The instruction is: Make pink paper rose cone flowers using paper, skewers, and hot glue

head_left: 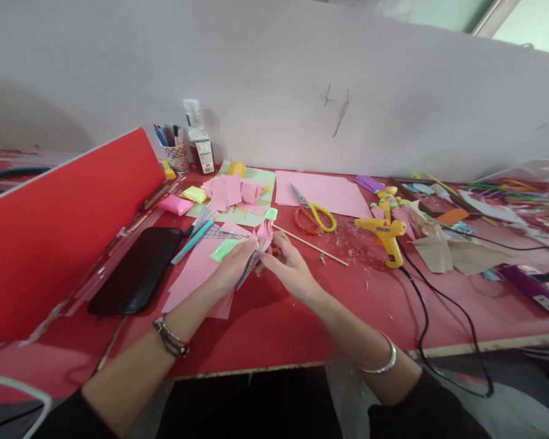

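Between my hands is a small pink folded-paper piece (pixel 264 231) with a light green lump (pixel 271 214) at its top. The fingers of my left hand (pixel 238 263) are closed at its lower left side. From the right, my right hand (pixel 293 269) curls its fingers round the same piece, thumb toward me; part of the grip is hidden. A blue-checked strip (pixel 247 272) shows just below the fingers. Under my left hand lie pink paper sheets (pixel 196 277) and a bright green packet (pixel 225 249).
Scissors (pixel 318 217), a thin stick (pixel 318 247) and a yellow glue gun (pixel 384 235) with a black cord lie to the right. A black phone (pixel 137 268) and a leaning red board (pixel 68 231) are at the left. A bottle (pixel 200 143) and pen cup (pixel 176 155) stand behind.
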Tool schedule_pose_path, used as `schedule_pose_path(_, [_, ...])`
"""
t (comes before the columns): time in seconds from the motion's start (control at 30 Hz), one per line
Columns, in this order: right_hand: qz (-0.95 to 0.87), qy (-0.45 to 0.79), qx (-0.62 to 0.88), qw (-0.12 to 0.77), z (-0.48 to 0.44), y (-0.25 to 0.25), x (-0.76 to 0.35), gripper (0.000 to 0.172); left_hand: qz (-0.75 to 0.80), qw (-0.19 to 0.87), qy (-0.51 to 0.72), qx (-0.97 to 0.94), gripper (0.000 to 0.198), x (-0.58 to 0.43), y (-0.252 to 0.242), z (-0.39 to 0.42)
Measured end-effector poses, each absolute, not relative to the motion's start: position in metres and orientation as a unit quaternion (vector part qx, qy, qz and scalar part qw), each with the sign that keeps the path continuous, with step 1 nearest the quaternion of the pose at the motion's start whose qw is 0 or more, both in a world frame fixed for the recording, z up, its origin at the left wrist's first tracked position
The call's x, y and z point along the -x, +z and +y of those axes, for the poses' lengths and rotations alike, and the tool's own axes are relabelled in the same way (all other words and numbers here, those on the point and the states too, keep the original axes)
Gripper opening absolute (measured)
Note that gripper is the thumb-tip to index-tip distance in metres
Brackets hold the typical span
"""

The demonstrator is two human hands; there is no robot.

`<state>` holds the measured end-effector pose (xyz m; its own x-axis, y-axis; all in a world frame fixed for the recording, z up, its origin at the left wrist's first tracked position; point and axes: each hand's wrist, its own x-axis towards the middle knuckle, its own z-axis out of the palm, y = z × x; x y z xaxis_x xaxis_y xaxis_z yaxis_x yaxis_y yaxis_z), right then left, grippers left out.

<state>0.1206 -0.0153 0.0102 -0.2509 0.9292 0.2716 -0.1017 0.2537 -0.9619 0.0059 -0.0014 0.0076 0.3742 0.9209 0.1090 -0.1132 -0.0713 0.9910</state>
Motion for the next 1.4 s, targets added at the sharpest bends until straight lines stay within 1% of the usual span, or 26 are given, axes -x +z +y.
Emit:
schedule_pose_path(0.1, [-0.611,0.496,0.348,0.511,-0.016,0.009,-0.120,0.011,0.342,0.587,0.447,-0.582,0.050,-0.006,0.006,0.000])
schedule_pose_path(0.27, [-0.641,0.454,0.360,0.504,-0.016,0.006,-0.122,0.014,0.350,0.606,0.443,-0.560,0.043,-0.007,0.011,-0.003])
schedule_pose_path(0.4, [-0.668,0.421,0.356,0.500,-0.017,0.008,-0.122,0.008,0.363,0.594,0.458,-0.553,0.044,-0.007,0.013,-0.005])
schedule_pose_path(0.53, [-0.645,0.468,0.340,0.499,-0.019,0.009,-0.120,0.012,0.375,0.619,0.443,-0.529,0.036,-0.007,0.014,-0.006])
schedule_pose_path(0.63, [-0.644,0.472,0.340,0.496,-0.019,0.007,-0.119,0.012,0.369,0.629,0.439,-0.525,0.035,-0.007,0.013,-0.006])
schedule_pose_path(0.7, [-0.651,0.432,0.363,0.507,-0.019,0.007,-0.119,0.020,0.357,0.627,0.455,-0.523,0.040,-0.007,0.010,-0.004])
schedule_pose_path(0.77, [-0.647,0.376,0.390,0.537,-0.019,0.008,-0.121,0.032,0.332,0.629,0.471,-0.522,0.047,-0.006,0.006,0.000])
schedule_pose_path(0.8, [-0.643,0.344,0.399,0.556,-0.019,0.010,-0.122,0.035,0.319,0.631,0.476,-0.523,0.050,-0.006,0.003,0.001])
schedule_pose_path(0.83, [-0.643,0.309,0.404,0.573,-0.019,0.012,-0.124,0.035,0.309,0.632,0.477,-0.527,0.053,-0.006,0.002,0.003])
schedule_pose_path(0.9, [-0.661,0.237,0.406,0.585,-0.019,0.016,-0.127,0.028,0.321,0.629,0.477,-0.524,0.055,-0.006,-0.001,0.004])
schedule_pose_path(0.97, [-0.700,0.175,0.398,0.567,-0.020,0.020,-0.129,0.018,0.374,0.617,0.481,-0.498,0.055,-0.007,0.000,0.002])
schedule_pose_path(1.03, [-0.730,0.138,0.391,0.543,-0.020,0.022,-0.130,0.013,0.424,0.605,0.484,-0.470,0.052,-0.007,0.004,0.000])
schedule_pose_path(1.17, [-0.744,0.127,0.395,0.523,-0.020,0.022,-0.131,0.015,0.448,0.578,0.490,-0.474,0.049,-0.007,0.010,-0.003])
schedule_pose_path(1.3, [-0.744,0.127,0.410,0.513,-0.019,0.021,-0.131,0.018,0.445,0.521,0.512,-0.518,0.047,-0.005,0.008,-0.001])
schedule_pose_path(1.4, [-0.747,0.120,0.418,0.503,-0.019,0.020,-0.131,0.018,0.430,0.479,0.529,-0.553,0.046,-0.004,0.004,0.001])
